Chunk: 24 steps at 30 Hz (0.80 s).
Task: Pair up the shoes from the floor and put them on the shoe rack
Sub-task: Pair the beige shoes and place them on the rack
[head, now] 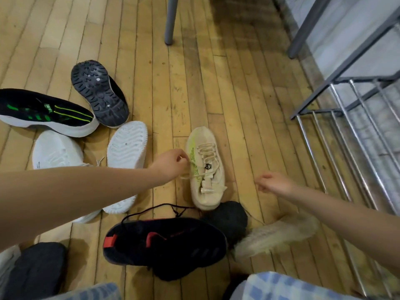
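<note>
A beige sneaker (206, 169) stands upright on the wooden floor in the middle. My left hand (170, 164) pinches its lace at the shoe's left side. My right hand (273, 182) hovers to the right of that shoe, fingers loosely curled, and I cannot see whether it holds anything. A second beige sneaker (277, 234) lies blurred on the floor under my right forearm. The metal shoe rack (346, 118) stands at the right with bare bars.
A black and red sneaker (164, 241) lies in front of me, a dark shoe (229, 217) beside it. At the left lie two white sneakers (126, 146), a black and green one (47, 112) and a black shoe sole-up (98, 93). A grey table leg (171, 20) stands behind.
</note>
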### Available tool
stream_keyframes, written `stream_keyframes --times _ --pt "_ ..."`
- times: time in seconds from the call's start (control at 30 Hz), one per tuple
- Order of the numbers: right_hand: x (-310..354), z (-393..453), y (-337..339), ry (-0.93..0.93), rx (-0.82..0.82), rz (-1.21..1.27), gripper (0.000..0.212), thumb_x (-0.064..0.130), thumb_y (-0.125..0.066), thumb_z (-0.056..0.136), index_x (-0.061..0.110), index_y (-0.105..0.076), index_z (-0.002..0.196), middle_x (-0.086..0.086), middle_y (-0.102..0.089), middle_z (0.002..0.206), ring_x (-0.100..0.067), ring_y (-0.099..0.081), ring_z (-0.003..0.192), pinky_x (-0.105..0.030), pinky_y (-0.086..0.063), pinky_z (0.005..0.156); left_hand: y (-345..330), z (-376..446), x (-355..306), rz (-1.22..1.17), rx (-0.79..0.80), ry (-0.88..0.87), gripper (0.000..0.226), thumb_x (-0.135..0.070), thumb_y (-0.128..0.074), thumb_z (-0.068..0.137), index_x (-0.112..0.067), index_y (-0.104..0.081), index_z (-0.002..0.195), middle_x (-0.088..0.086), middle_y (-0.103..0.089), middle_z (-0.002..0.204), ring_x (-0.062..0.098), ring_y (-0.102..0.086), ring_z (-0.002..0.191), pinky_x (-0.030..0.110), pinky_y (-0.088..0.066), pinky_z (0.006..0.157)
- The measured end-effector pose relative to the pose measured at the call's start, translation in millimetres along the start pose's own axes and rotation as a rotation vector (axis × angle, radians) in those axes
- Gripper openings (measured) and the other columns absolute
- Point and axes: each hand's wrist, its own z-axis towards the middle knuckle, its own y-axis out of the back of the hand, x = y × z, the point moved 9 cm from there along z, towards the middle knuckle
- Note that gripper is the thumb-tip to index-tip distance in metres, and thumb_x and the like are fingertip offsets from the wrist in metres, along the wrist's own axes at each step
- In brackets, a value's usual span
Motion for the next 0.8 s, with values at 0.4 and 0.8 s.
stream_keyframes --times 0.4,0.8 --pt "-158.9 -54.2 21.1 -0.284 -0.143 0.146 0.048 0.031 -0.052 0.095 0.011 -0.046 0.138 -0.013 -0.05 0.139 -0.029 -0.049 0.125 -0.037 -0.041 0.103 -186.2 -98.8 -116.8 0.428 0.713 -0.464 0.07 -0.062 -0.053 0.083 -0.016 -0.044 0.136 0.004 -0.046 0.131 0.022 -0.046 0.118 0.038 -0.045 0.098" --pt "-129.7 -46.5 33.6 -0.165 -0.213 0.183 0.043 0.037 -0.051 0.095 0.019 -0.052 0.134 -0.005 -0.053 0.135 -0.022 -0.051 0.121 -0.027 -0.038 0.089 -181.2 -76.7 -118.0 0.271 0.477 -0.423 0.032 -0.04 -0.046 0.091 -0.016 -0.045 0.07 -0.001 -0.046 0.065 0.018 -0.049 0.065 0.03 -0.037 0.056"
